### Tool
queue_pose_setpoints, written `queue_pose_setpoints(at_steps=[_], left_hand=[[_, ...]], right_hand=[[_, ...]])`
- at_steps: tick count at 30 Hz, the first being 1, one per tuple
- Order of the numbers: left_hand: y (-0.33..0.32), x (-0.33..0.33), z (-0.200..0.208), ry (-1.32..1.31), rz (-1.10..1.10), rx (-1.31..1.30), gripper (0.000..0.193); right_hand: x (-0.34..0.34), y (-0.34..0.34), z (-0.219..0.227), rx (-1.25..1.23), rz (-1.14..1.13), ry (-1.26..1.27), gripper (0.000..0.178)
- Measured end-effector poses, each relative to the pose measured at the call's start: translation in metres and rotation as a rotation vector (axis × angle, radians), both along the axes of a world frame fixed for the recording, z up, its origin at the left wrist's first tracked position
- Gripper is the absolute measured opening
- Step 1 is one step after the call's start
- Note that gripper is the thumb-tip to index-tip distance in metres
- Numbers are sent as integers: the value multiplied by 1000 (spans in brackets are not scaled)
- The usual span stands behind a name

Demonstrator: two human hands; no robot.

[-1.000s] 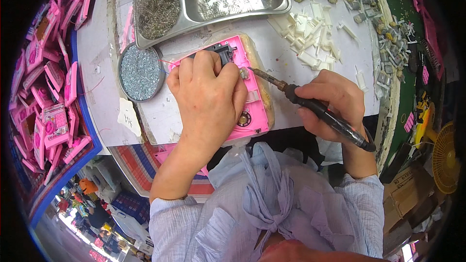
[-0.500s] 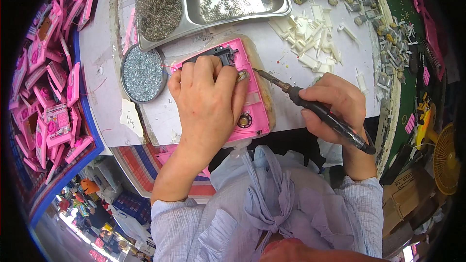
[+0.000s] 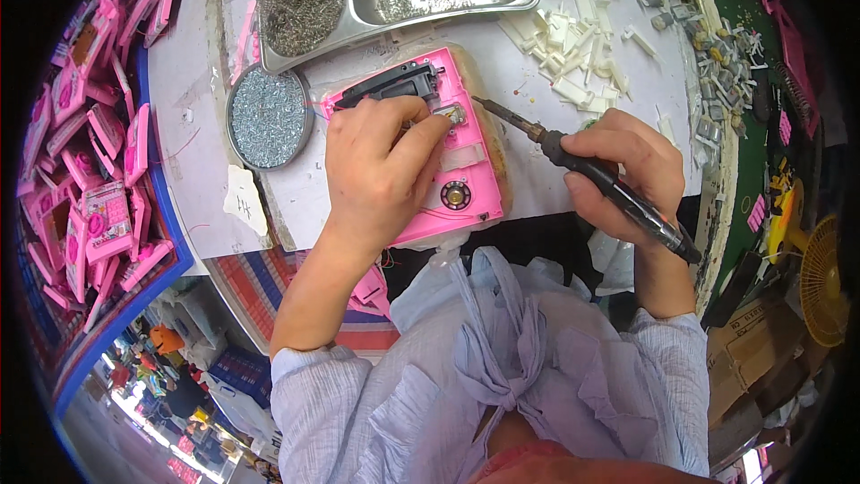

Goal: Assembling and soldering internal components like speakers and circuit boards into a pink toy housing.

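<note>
A pink plastic housing [image 3: 466, 181] lies open in front of me on a padded block. It holds a black plastic mechanism [image 3: 394, 82], a small metal motor [image 3: 452, 114] and a round speaker [image 3: 455, 195]. My left hand [image 3: 381, 161] rests over the housing's left part, thumb and fingers pinched together beside the motor. Whatever they grip is hidden beneath them. My right hand [image 3: 627, 170] is wrapped round the black handle of a soldering iron [image 3: 596, 181]. The iron's thin tip points left and ends near the housing's upper right edge, close to the motor.
A dish of small screws [image 3: 267, 116] sits left of the housing. Behind stands a metal tray [image 3: 439, 18] with springs. White plastic parts [image 3: 582, 54] and small motors [image 3: 712, 81] lie to the right. Pink toy casings [image 3: 107, 224] are heaped at the far left.
My left hand has shifted down and left over the housing, uncovering more of the black mechanism and the motor. The housing sits slightly lower. The iron has moved slightly right, still held.
</note>
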State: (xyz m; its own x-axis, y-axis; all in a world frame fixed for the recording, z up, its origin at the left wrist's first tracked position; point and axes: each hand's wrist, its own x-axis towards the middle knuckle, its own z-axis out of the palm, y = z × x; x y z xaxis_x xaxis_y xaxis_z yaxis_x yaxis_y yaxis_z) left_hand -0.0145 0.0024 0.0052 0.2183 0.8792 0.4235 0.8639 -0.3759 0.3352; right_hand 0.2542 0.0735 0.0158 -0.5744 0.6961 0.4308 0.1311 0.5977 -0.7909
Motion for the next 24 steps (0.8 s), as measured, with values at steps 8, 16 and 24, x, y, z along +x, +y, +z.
queue_pose_setpoints(at_steps=[8,16,24], left_hand=[[4,2,-8,1,-3,38,22],[5,3,-12,-10,-7,40,22],[6,5,-12,3,1,52,22]], right_hand=[[1,-1,-2,12,15,21,33],[-3,-6,-6,49,23,-8,34],[-7,-6,-5,27,31,-3,35]])
